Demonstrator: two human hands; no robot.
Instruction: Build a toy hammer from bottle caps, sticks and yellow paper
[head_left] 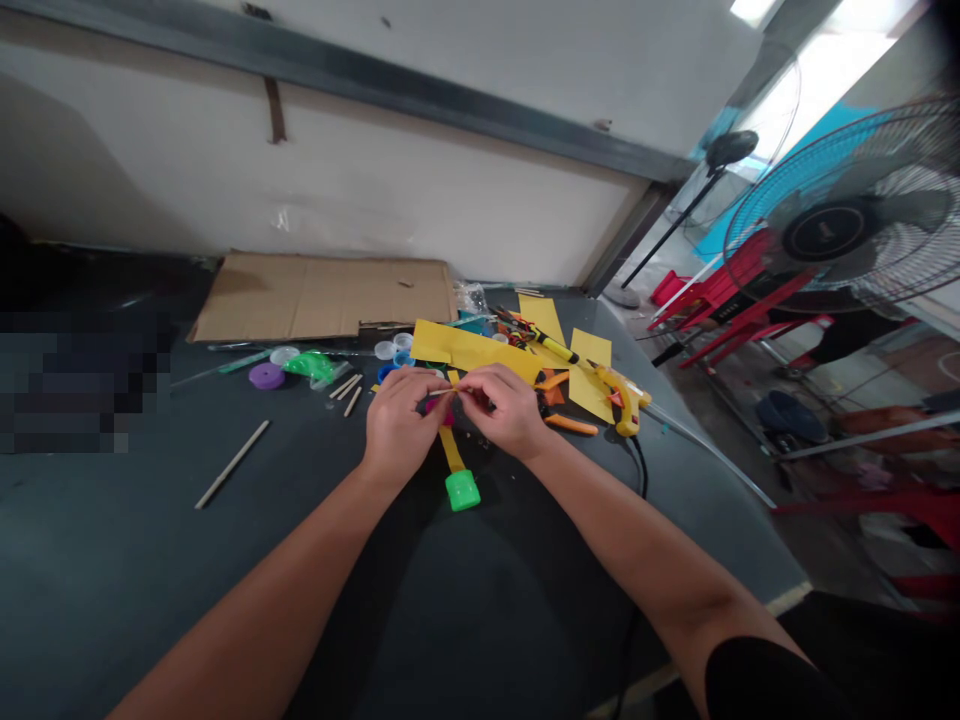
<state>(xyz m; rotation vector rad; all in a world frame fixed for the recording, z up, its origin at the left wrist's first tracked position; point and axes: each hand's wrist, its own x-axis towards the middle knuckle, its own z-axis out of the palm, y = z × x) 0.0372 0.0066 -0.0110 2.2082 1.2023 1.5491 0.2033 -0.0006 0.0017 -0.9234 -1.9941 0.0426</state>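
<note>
Over the dark table, my left hand (pixel 401 420) and my right hand (pixel 504 408) meet with their fingertips pinched together. A short thin wooden stick (pixel 441 392) runs between them, gripped from both sides. Just beneath my fingers lies a yellow paper strip (pixel 452 450), with a bright green bottle cap (pixel 463 490) at its near end. A magenta piece (pixel 435 411) shows partly behind my left fingers; its shape is mostly hidden. Blue caps (pixel 390 372) sit just beyond my left hand. Orange-handled pliers or cutters (pixel 570 425) lie to the right of my right hand.
A yellow glue gun (pixel 624 400) with a black cord stands right, near yellow paper (pixel 592 375) and several tools (pixel 540 338). Flat cardboard (pixel 322 297) lies at the back. Left are a purple roll (pixel 267 376), a green bag (pixel 311 367) and a loose stick (pixel 232 465). A fan (pixel 832 230) stands right.
</note>
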